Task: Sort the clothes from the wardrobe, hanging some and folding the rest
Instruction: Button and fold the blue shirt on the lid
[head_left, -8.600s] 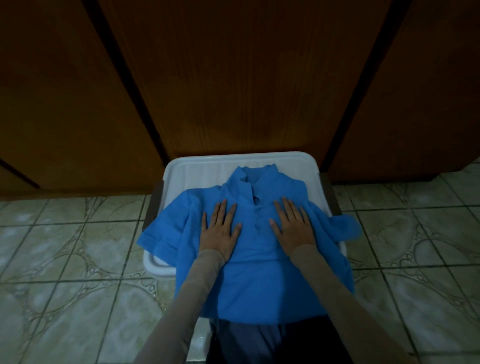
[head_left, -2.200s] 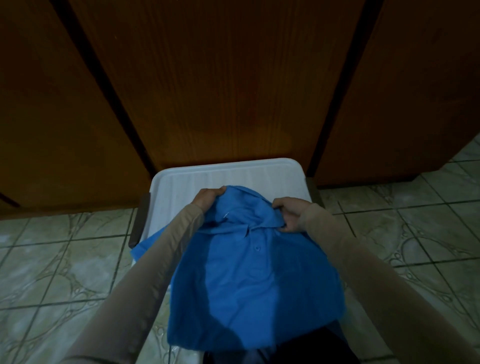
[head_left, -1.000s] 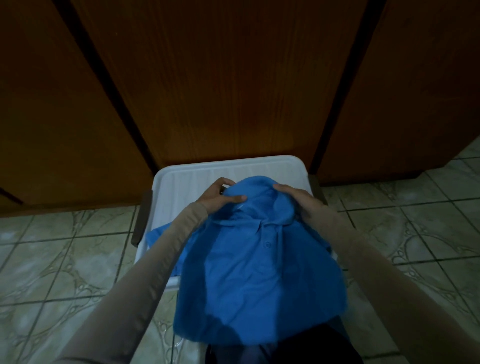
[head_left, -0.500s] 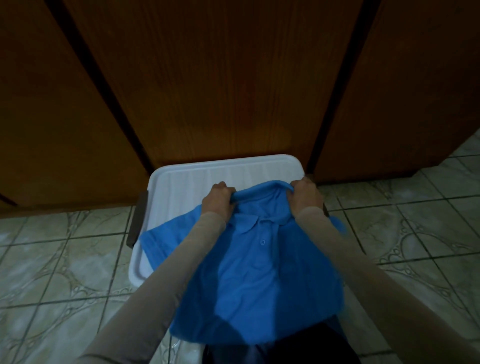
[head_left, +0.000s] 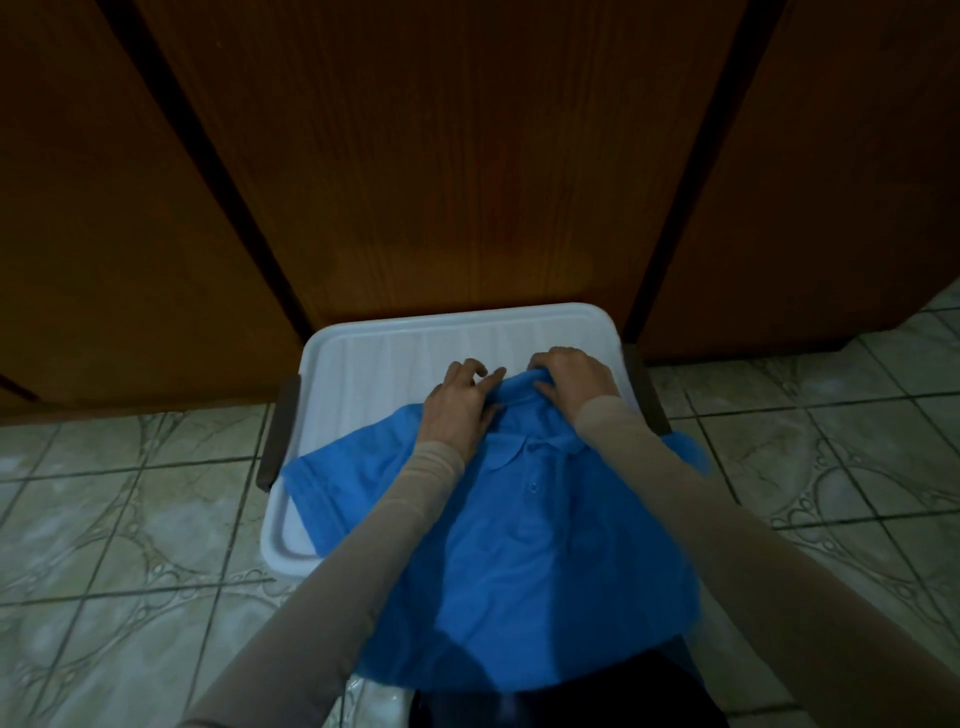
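Gripping blue polo shirt (head_left: 545, 525) collar, both hands.

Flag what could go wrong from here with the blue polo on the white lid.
1. The blue polo shirt overhangs the white bin lid: its hem and right sleeve hang past the edges, so it may slide toward the tiled floor.
2. Both the left hand and right hand work only at the collar; the body below is unpinned and may bunch.
3. Dim light could hide creases.
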